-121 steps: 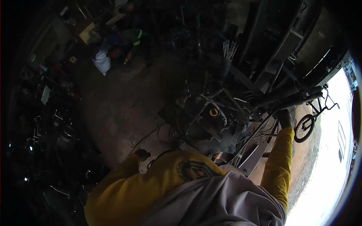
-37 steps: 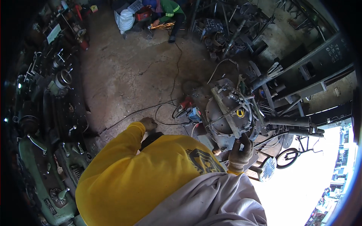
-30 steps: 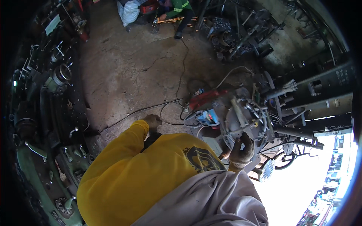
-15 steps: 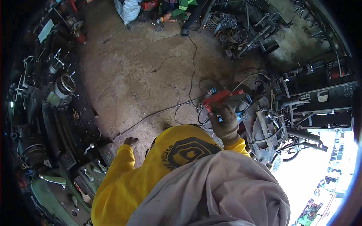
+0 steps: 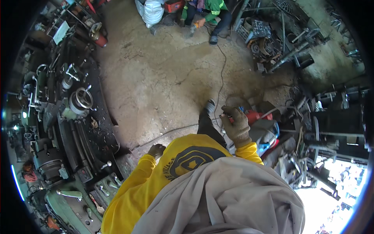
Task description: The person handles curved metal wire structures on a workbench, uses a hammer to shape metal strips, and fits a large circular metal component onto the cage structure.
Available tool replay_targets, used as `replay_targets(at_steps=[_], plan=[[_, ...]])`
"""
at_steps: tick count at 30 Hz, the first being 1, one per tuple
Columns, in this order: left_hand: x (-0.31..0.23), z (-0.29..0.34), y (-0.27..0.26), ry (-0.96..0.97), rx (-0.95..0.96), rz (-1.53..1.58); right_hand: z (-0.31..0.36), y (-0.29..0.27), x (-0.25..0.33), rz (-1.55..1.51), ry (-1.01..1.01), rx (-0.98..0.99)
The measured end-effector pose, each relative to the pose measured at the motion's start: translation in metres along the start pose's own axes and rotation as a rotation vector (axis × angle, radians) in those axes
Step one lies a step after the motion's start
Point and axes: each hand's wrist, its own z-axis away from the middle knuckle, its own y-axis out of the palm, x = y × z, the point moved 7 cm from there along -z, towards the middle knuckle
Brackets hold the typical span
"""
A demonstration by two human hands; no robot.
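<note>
My right hand (image 5: 236, 124), in a tan work glove, is raised in front of my right side. Its fingers are bent toward the thumb, and a small red bit shows at the fingertips; what it belongs to is unclear. Behind the glove, a red piece (image 5: 255, 116) lies by a grey and blue machine (image 5: 263, 132) on the floor. My left hand (image 5: 157, 150) hangs low at my left, over the floor near the metal lathe (image 5: 80, 132). It looks dark, and its fingers are too dim to read. One of my feet (image 5: 210, 106) is stretched forward beside a cable.
A dark cable (image 5: 223, 72) runs across the concrete floor (image 5: 156, 78). Ahead, a person in green (image 5: 212, 9) crouches with a tool beside a white sack (image 5: 153, 13). Scrap metal (image 5: 265, 43) is piled at the far right. Bright daylight enters at the lower right.
The view has shifted, and my foot has come forward into sight. My right hand, earlier at the long red piece, now stands in front of it. Sparks at the other person's tool no longer show.
</note>
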Motion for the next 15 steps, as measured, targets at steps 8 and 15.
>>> replay_targets(at_steps=[8, 15], plan=[[0.096, -0.089, -0.069, -0.388, -0.209, 0.455, -0.147, -0.021, -0.145, -0.096, 0.303, -0.047], [-0.098, -0.216, -0.247, 0.008, -0.214, 0.284, -0.2, -0.058, -0.233, 0.015, 0.501, 0.095]])
